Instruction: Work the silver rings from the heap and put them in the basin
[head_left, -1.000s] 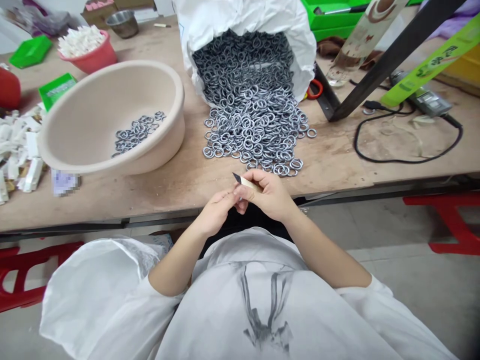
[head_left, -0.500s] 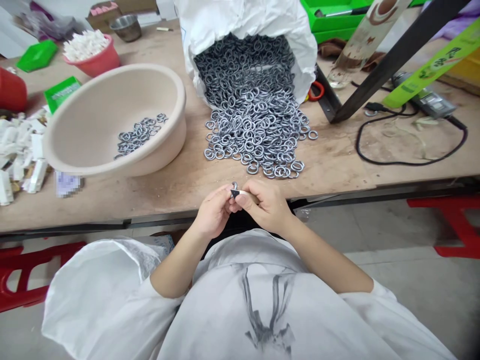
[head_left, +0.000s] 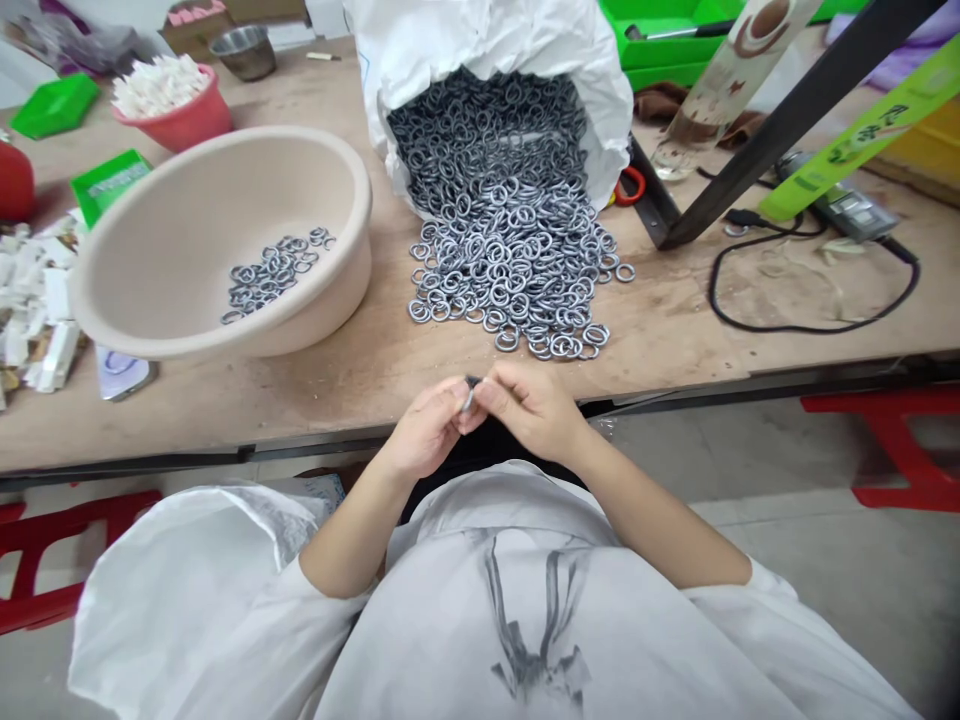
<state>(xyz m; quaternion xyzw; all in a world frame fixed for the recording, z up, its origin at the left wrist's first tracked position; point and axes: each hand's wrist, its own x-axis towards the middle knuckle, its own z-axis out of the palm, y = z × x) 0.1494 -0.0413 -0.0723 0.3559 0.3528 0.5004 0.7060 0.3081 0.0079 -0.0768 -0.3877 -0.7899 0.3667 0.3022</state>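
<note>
Just off the table's front edge, my left hand (head_left: pixel 429 428) pinches a grey ring (head_left: pixel 468 402) between thumb and fingers. My right hand (head_left: pixel 534 412) is closed right beside it, fingertips meeting the ring. A dark tip (head_left: pixel 472 381) shows between the two hands; it looks like the end of the small black-pointed tool in my right fingers, whose pale body is hidden. Beyond the hands, a heap of grey rings (head_left: pixel 517 260) spills from a white sack (head_left: pixel 487 40) lying on its side. To the left, a beige basin (head_left: pixel 225 175) holds a smaller pile of similar rings (head_left: pixel 274 275).
White pieces (head_left: pixel 56 300) and a phone-like item (head_left: pixel 124 373) lie left of the basin. Behind it stands a red bowl (head_left: pixel 199 115) of white parts. At right are a dark metal bracket (head_left: pixel 780 130), a black cable (head_left: pixel 787 328) and a green strip (head_left: pixel 862 130).
The black tip and pale tool body, plainly visible before, are now mostly covered by my right fingers. The ring has turned and sits lower between the fingertips. The view has shifted slightly.
</note>
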